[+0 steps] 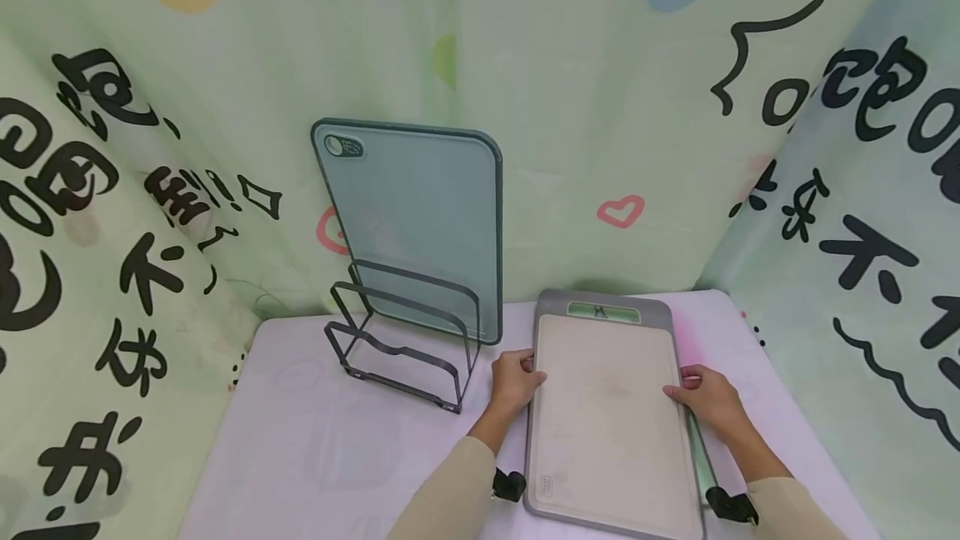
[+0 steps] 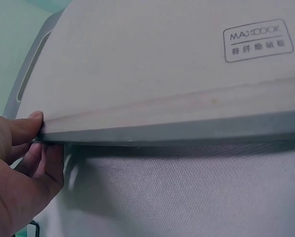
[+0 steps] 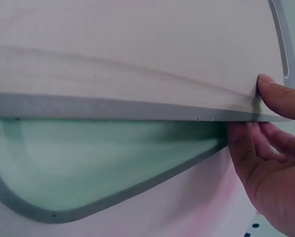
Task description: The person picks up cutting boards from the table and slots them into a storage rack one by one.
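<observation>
Beige sleeves (image 1: 450, 490) flank the pale board (image 1: 607, 432) right of the rack (image 1: 405, 351); left hand (image 1: 516, 382) and right hand (image 1: 712, 398) pinch its opposite edges, seemingly for balance, over the partly covered green board (image 3: 103, 168)

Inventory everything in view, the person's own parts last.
Flat tabletop: one, pale lilac, lower head view
Thin wire rack: one, black, on the tabletop's left
Rectangular dark-rimmed panel: one, blue-grey, upright at the rack
Rectangular grey-rimmed board: one, beige, right of the rack
Round-cornered grey-rimmed board: one, green, beneath the beige one
Printed fabric curtain: number unclear, pale green, behind the tabletop
Wrist devices: two, black, one per wrist
Sleeves: two, beige, on the forearms
Left hand: one, pinching the beige board's left edge
Right hand: one, pinching its right edge
</observation>
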`<state>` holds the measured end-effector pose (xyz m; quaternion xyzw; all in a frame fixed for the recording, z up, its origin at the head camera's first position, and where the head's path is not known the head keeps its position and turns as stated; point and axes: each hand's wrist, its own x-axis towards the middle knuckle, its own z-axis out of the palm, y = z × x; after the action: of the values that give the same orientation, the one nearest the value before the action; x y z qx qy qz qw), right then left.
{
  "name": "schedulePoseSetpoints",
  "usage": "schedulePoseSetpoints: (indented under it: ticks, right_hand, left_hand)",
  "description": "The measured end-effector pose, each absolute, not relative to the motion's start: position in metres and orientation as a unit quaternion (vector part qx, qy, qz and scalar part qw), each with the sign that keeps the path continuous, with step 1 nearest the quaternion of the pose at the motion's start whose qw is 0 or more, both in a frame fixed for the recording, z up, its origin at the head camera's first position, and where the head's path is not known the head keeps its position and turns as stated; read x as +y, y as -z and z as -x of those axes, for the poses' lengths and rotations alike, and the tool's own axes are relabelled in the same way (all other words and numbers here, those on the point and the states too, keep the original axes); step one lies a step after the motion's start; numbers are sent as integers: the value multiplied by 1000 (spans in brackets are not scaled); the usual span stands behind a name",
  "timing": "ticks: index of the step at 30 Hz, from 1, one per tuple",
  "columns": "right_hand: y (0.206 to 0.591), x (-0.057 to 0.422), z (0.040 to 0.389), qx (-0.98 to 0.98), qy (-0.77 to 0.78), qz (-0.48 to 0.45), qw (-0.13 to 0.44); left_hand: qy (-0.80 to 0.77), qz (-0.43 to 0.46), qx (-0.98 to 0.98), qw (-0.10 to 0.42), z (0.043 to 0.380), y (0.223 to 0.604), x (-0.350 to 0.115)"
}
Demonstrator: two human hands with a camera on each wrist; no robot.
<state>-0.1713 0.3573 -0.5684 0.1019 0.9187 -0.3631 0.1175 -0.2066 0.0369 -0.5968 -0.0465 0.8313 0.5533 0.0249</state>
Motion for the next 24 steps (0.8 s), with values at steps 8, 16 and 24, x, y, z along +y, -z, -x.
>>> schedulePoseSetpoints:
  ticks: [8, 16, 24]
  right_hand:
    - [566, 362, 170, 915, 373, -97, 121]
    - [554, 368, 170, 909, 389, -92, 117]
    - [542, 373, 170, 904, 403, -91, 112]
  left_hand:
    - [-554, 34, 832, 12, 206, 593, 36]
    - [-562, 33, 826, 30, 205, 584, 37]
    - [-574, 21, 818, 34, 203, 570, 38]
